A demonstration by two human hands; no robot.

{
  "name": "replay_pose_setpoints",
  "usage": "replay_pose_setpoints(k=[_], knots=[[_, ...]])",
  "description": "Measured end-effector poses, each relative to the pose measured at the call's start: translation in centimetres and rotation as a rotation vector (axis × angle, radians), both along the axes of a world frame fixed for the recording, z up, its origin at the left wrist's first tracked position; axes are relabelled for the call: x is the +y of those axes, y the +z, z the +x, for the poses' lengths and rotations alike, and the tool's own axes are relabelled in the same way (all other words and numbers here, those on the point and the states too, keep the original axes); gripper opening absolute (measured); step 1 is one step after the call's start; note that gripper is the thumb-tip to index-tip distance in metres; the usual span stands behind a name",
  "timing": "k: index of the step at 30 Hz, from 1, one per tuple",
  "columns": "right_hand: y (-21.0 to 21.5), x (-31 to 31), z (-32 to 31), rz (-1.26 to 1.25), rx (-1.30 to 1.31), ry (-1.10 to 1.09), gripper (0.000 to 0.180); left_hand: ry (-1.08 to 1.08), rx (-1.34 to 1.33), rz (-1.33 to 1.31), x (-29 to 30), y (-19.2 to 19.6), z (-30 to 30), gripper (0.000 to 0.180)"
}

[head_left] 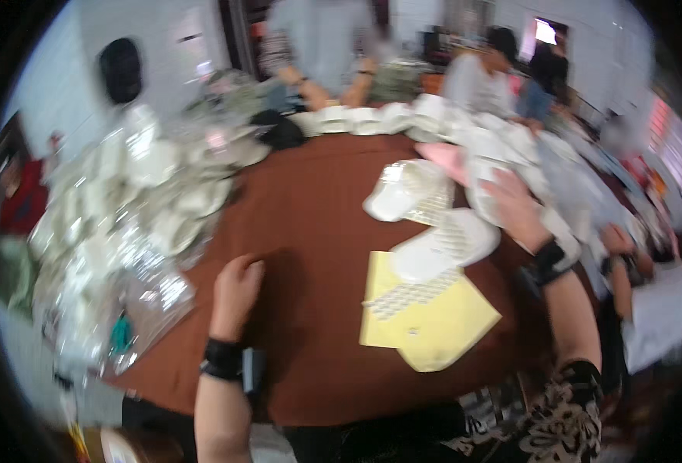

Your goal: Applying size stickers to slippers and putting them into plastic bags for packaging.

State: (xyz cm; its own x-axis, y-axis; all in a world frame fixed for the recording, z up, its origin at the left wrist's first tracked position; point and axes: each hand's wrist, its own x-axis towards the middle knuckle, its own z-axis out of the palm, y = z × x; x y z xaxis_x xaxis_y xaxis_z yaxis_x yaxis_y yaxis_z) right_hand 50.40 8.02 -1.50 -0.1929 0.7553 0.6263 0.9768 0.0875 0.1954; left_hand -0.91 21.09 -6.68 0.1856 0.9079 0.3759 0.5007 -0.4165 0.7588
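My left hand (237, 292) hovers over the left half of the brown table cover, its fingers curled in and nothing showing in them. My right hand (517, 207) reaches to the right side with fingers stretched out over a white slipper (481, 189) in the row there. Left of that hand lie two more white slippers, one farther (387, 199) and one nearer (422, 258), with beaded-looking patterned straps. The nearer one overlaps yellow sheets (449, 324), which carry a strip of small beads or studs (412, 295).
A heap of pale slippers in clear plastic bags (148, 208) covers the left side. White slippers (364, 119) line the far edge, beside a black item (278, 130). A pink piece (443, 160) lies near the right row. Other people work across the table and at the right.
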Motion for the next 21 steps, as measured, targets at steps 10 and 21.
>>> replay_pose_setpoints(k=[10, 21], knots=[[-1.0, -0.3, 7.0, -0.261, 0.152, -0.276, 0.072, 0.068, -0.007, 0.058, -0.6, 0.3, 0.7, 0.029], [4.7, 3.3, 0.0, -0.088, 0.336, 0.108, 0.043, 0.088, 0.018, 0.011, 0.7, 0.9, 1.2, 0.035]])
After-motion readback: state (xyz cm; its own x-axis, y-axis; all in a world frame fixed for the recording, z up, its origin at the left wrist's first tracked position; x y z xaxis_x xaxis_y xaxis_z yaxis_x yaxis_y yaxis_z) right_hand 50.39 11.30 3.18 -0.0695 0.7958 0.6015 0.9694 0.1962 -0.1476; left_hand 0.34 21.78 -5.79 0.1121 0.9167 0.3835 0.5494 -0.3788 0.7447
